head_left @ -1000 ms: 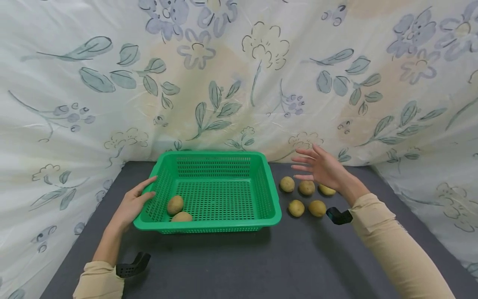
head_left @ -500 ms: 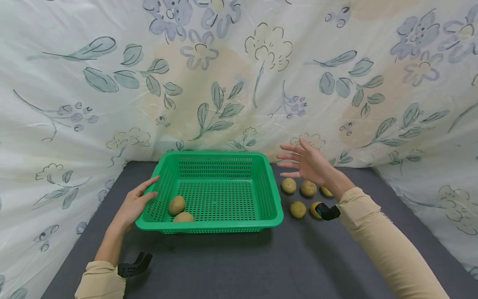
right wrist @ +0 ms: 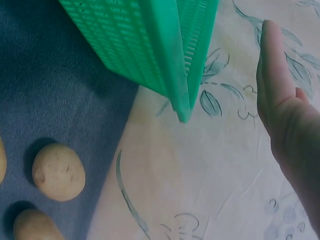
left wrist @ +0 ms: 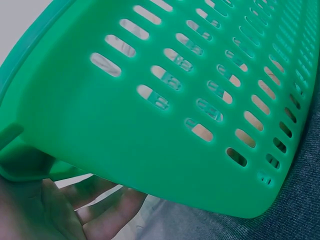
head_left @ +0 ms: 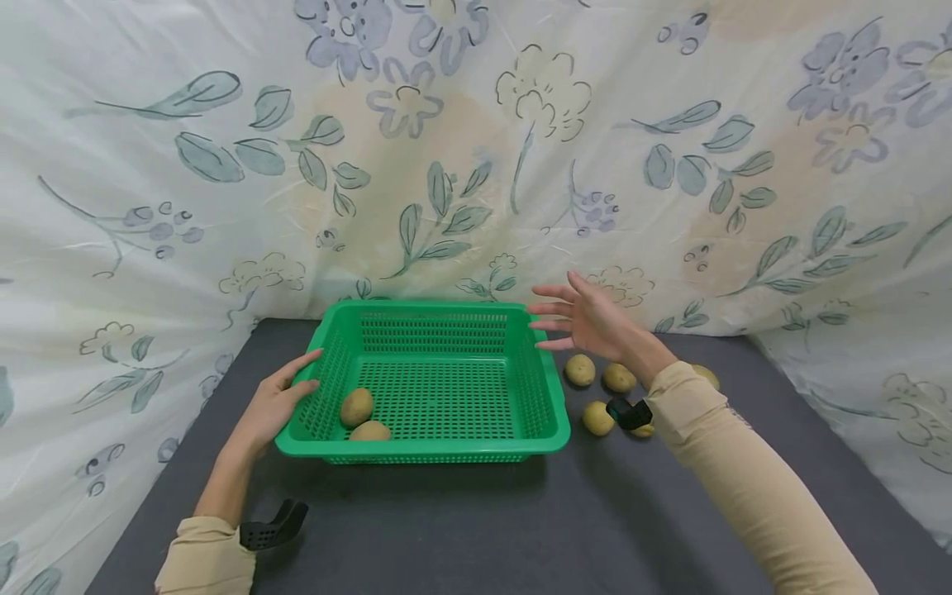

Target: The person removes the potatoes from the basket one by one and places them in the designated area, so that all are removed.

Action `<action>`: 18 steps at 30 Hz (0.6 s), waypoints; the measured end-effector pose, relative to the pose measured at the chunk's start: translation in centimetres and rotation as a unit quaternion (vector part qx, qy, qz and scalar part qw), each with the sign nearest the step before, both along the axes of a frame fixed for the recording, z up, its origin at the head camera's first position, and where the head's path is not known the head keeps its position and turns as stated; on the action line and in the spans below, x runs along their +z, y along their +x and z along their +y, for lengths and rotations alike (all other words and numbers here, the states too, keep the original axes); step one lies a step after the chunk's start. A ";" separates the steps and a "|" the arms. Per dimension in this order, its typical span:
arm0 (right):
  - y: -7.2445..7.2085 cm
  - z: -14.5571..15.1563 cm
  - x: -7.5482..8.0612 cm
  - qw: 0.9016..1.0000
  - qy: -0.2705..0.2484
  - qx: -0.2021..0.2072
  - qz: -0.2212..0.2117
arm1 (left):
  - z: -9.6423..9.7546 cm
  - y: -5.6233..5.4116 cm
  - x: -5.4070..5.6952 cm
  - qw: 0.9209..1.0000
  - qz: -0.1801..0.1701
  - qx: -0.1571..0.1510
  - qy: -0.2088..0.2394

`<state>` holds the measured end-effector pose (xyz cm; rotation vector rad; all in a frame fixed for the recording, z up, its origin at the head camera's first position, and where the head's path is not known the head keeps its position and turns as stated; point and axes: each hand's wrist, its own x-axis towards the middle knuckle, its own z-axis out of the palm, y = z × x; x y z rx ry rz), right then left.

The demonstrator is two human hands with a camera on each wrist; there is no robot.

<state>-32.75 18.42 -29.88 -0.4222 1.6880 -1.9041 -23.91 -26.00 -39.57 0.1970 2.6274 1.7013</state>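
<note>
A green plastic basket (head_left: 439,447) with slotted walls stands on the dark table. Two potatoes (head_left: 357,407) lie in its left front part. At the basket's left side, my left hand (head_left: 269,406) grips the rim; the left wrist view shows fingers (left wrist: 117,212) under the rim, outside the wall. My right hand (head_left: 587,318) is raised near the basket's back right corner, fingers spread and holding nothing. From the right wrist view, this hand stands apart from the basket's rim (right wrist: 172,65). Several potatoes (head_left: 579,370) lie on the table right of the basket, partly covered by the right wrist.
The dark tabletop (head_left: 446,529) runs in front of the basket and to both sides. A floral curtain (head_left: 446,165) hangs right behind the basket and along the sides. A black wrist device (head_left: 628,411) is at the right cuff, another (head_left: 275,526) at the left.
My right hand has moved left, from above the potatoes to the basket's back right corner. The left hand keeps its place on the rim. The whole view has shifted slightly.
</note>
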 end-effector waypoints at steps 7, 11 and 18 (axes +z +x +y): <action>-0.3 -1.8 -0.2 1.000 0.017 0.010 -0.008 | -0.1 -0.1 -0.2 1.000 0.004 0.001 -0.001; -0.4 -2.6 -0.1 1.000 0.022 0.014 -0.010 | -0.1 -0.1 -0.2 1.000 0.003 0.001 -0.003; -0.7 -4.0 0.0 0.999 0.032 0.025 -0.007 | -0.1 -0.1 -0.1 1.000 0.001 0.002 -0.004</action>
